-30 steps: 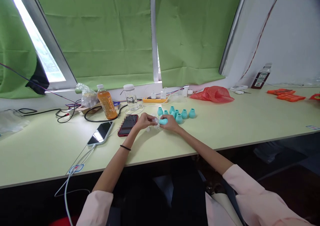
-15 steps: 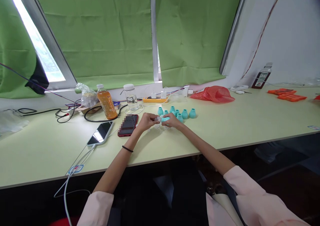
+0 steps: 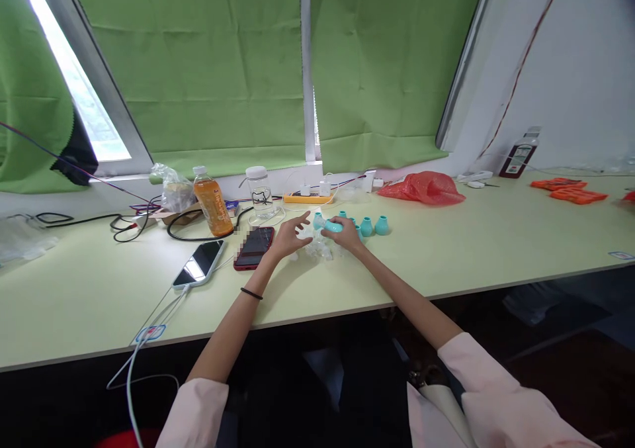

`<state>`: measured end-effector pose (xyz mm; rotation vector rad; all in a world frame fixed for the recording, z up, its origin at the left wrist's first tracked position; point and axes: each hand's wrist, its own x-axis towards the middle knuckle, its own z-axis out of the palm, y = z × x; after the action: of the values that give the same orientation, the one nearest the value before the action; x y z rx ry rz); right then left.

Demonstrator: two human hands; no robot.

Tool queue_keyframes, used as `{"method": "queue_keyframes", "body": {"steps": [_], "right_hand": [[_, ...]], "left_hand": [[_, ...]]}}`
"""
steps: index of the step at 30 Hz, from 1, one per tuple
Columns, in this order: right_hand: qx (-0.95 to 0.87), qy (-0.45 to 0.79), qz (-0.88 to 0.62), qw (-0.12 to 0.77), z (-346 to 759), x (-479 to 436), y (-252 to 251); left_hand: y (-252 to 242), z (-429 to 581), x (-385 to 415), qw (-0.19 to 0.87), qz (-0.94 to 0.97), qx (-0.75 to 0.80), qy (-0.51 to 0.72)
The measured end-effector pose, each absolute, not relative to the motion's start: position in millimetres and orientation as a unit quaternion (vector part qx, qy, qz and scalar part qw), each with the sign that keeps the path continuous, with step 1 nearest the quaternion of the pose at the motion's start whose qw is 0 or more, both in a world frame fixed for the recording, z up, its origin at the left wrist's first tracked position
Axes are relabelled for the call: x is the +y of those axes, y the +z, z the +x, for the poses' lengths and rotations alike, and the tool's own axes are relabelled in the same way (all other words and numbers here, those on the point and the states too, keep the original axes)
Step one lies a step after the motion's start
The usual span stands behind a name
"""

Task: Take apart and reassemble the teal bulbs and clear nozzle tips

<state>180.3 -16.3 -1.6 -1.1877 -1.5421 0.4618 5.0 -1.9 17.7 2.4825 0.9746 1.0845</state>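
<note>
My right hand [image 3: 346, 233] is closed around a small turquoise bulb-shaped piece [image 3: 333, 226], which lies tilted with a clear part at its left end. Just left of it, my left hand [image 3: 290, 236] is open, thumb and fingers apart, holding nothing. Below and between the hands is a small heap of clear plastic pieces [image 3: 319, 250]. Several more turquoise bulb-shaped pieces [image 3: 381, 225] stand upright on the table behind and to the right of my right hand, which partly hides some of them.
Left of my hands lie a dark phone with a red edge [image 3: 254, 248] and a white-edged phone [image 3: 200, 265] on a cable. Behind are an orange drink bottle [image 3: 213, 203], a clear jar [image 3: 260, 196], a yellow power strip [image 3: 307, 198] and a red plastic bag [image 3: 424, 188].
My left hand has let go of the clear part at the turquoise piece's end and spread its fingers, moving slightly left. My right hand still holds the piece, now turned differently.
</note>
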Motion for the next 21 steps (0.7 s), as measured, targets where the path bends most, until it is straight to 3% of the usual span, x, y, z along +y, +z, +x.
{"method": "queue_keyframes", "body": {"steps": [6, 12, 21], "right_hand": [[-0.628, 0.144, -0.491, 0.585, 179.4, -17.7, -4.9], [-0.638, 0.131, -0.485, 0.584, 171.9, -22.8, -9.3], [-0.652, 0.189, -0.47, 0.564, 170.8, -21.8, -14.1]], "left_hand": [[17.6, -3.0, -0.6, 0.092, 0.884, 0.351, 0.293], [19.9, -8.1, 1.2, 0.066, 0.846, 0.437, 0.297], [25.8, -19.8, -0.7, 0.243, 0.861, 0.407, 0.183]]}}
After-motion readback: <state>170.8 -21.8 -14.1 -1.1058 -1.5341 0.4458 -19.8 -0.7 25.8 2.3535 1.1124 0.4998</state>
